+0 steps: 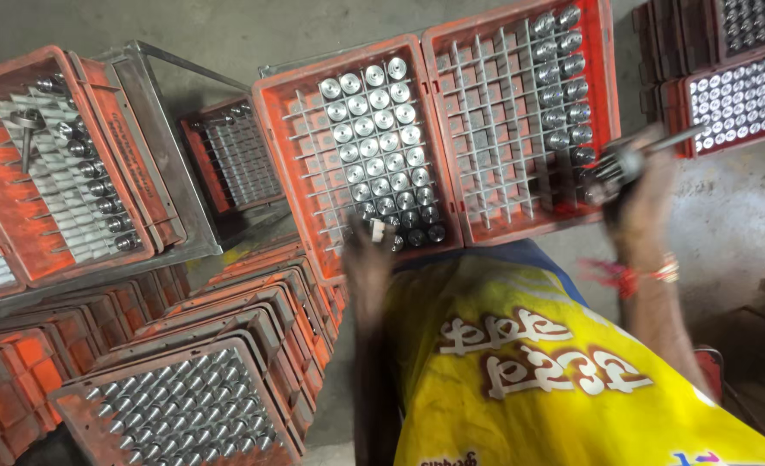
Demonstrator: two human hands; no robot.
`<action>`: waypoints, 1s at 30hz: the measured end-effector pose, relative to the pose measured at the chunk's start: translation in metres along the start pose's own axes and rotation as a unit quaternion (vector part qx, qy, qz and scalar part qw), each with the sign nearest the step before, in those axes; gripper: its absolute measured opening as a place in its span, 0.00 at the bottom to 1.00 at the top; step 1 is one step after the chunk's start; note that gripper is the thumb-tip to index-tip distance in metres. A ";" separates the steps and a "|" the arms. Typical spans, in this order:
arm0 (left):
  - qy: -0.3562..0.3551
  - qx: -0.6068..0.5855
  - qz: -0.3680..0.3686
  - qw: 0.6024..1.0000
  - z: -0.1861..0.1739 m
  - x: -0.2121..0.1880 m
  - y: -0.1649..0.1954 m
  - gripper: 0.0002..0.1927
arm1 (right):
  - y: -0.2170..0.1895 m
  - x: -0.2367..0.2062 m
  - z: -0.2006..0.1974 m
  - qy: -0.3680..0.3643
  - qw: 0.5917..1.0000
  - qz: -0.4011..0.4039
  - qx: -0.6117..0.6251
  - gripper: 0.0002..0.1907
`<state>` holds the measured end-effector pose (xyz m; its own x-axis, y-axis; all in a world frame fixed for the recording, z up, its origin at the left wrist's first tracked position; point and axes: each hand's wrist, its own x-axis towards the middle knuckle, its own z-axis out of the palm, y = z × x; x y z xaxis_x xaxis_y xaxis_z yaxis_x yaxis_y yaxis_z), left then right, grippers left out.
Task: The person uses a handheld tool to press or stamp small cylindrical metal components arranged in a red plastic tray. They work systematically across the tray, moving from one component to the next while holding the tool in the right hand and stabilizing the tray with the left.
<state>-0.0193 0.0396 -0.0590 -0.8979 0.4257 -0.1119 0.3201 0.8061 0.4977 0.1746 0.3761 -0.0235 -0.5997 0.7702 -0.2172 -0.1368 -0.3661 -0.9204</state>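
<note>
Over orange crates [451,52]: right hand [637,194] clenched on metal parts [620,164]; left hand [369,250] blurred, grip unclear

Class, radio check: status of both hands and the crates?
Left hand over middle crate, blurred. Right hand gripping metal part beside right crate. Nothing blocking.

The crates [438,39] are orange plastic, scuffed and dull, with pale grey grid dividers [494,138] that look matt; the round parts [374,129] in them are bare metal, machined smooth and bright on their flat tops. The tool [628,160] in the right hand [645,203] is greyish metal with a faint shine, and the sack [529,371] across the lap is glossy yellow woven plastic. The floor [736,224] is rough, stained concrete.
</note>
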 end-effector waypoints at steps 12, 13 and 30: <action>0.194 -0.035 0.028 0.980 0.016 0.031 -0.026 0.08 | -0.001 0.001 -0.058 0.095 0.990 0.070 0.074 0.13; 0.192 -0.070 0.027 0.979 0.021 0.029 -0.009 0.08 | 0.006 -0.006 -0.059 0.093 0.991 0.075 0.067 0.16; -0.195 0.088 0.512 0.832 0.211 0.113 0.240 0.13 | -0.016 -0.058 -0.128 0.221 0.954 0.144 0.144 0.12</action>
<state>0.0201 0.3682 -0.1340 0.0281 0.9996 0.0055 0.9267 -0.0281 0.3747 0.3128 0.4040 -0.0373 -0.2622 0.7381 -0.6217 -0.2666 -0.6746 -0.6884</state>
